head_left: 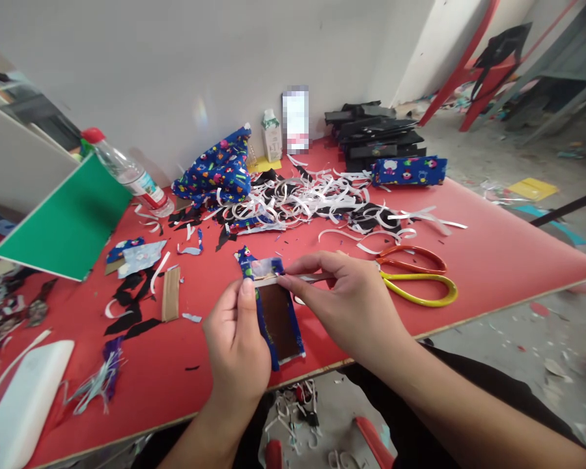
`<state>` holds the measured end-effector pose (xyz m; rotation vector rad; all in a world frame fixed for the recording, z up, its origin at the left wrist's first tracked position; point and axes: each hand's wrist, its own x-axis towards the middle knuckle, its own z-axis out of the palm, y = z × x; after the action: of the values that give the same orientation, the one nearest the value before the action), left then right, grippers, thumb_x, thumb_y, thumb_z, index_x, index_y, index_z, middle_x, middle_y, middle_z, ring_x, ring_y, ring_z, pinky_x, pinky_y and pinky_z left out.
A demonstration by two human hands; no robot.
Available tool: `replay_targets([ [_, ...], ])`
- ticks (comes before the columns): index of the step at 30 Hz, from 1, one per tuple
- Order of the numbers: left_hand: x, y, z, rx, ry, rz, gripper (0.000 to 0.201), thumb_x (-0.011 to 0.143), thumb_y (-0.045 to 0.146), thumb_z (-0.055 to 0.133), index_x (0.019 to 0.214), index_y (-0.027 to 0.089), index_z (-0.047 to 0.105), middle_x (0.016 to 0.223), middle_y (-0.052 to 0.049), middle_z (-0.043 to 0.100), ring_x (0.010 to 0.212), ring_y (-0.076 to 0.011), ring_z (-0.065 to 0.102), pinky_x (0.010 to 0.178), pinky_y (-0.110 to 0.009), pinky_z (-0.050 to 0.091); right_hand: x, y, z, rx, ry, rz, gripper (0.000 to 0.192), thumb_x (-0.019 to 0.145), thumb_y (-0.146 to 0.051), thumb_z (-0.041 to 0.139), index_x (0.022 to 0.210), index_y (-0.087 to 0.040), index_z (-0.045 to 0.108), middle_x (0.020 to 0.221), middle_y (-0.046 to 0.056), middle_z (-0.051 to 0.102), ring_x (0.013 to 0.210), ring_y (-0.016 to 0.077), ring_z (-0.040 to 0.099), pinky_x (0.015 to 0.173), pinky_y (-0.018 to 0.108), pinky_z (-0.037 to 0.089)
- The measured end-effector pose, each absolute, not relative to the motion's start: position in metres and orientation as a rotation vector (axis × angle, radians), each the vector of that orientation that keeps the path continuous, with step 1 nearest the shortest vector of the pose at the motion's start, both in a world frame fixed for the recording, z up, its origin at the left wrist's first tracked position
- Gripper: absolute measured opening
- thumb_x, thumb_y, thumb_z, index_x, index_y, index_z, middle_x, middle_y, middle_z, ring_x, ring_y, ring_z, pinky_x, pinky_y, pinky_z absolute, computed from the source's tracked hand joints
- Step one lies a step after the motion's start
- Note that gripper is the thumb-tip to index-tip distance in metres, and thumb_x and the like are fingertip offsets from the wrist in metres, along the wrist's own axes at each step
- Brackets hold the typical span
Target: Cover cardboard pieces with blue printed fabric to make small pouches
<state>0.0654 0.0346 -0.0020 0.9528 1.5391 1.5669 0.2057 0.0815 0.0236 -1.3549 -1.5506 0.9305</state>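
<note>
1. Nearest the camera, the left hand (237,339) closes its grip on a small card panel wrapped in blue patterned fabric (277,317), thumb pressed on its upper left edge, holding it just above the near edge of the red counter (493,260).
2. The right hand (344,296) pinches a pale strip (266,280) lying across the top of the panel's brown inner face, fingertips closed on the strip's right end.
3. The step in hand looks like seating or peeling that strip along the fabric's folded edge; the panel's lower edges already seem wrapped.
4. The next move likely calls for a steady pull or press along the strip while the left thumb keeps the panel from sliding.
5. Scissors with orange and yellow handles (417,277) lie just right of the right hand, untouched.
6. Beyond lie white paper curls (293,198), a blue fabric bundle (217,170), a plastic bottle (127,172), a green board (66,221) and stacked black pieces (376,133).
</note>
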Motion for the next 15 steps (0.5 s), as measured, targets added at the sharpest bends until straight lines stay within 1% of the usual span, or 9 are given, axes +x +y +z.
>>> replay_targets([
  [4,0.0653,0.0356,-0.0063,0.868,1.449,1.583,0.042,0.092,0.058,0.072,0.105,0.019,0.078,0.085,-0.007,0.079,0.065,-0.0192,0.068,0.058,-0.029,0.056,0.2047,0.0825,0.0203,-1.309,-1.471,0.976,0.014,0.080,-0.028,0.086,0.089,-0.025,0.075,0.082,-0.001,0.076,0.077,0.0192,0.070,0.066,0.032,0.049],
  [7,0.0651,0.0351,-0.0068,0.843,1.413,1.579,0.041,0.092,0.058,0.072,0.107,0.019,0.078,0.086,-0.007,0.078,0.065,-0.0194,0.069,0.059,-0.030,0.057,0.2053,0.0827,0.0180,-1.287,-1.454,1.007,0.016,0.080,-0.027,0.086,0.090,-0.025,0.074,0.081,-0.002,0.073,0.074,0.0170,0.068,0.065,0.030,0.048],
  [11,0.0646,0.0343,-0.0037,0.848,1.382,1.562,0.042,0.093,0.057,0.072,0.108,0.019,0.077,0.090,-0.008,0.079,0.072,-0.0213,0.072,0.065,-0.031,0.059,0.2077,0.0829,0.0164,-1.270,-1.433,1.029,0.018,0.080,-0.029,0.086,0.092,-0.024,0.074,0.082,-0.001,0.074,0.077,0.0178,0.069,0.067,0.031,0.050],
  [15,0.0643,0.0343,0.0020,0.834,1.294,1.547,0.037,0.093,0.053,0.073,0.108,0.019,0.077,0.096,-0.009,0.079,0.083,-0.0232,0.075,0.073,-0.032,0.061,0.2098,0.0851,0.0170,-1.302,-1.475,1.072,0.023,0.082,-0.031,0.084,0.102,-0.023,0.077,0.080,0.000,0.075,0.071,0.0188,0.070,0.064,0.033,0.051],
])
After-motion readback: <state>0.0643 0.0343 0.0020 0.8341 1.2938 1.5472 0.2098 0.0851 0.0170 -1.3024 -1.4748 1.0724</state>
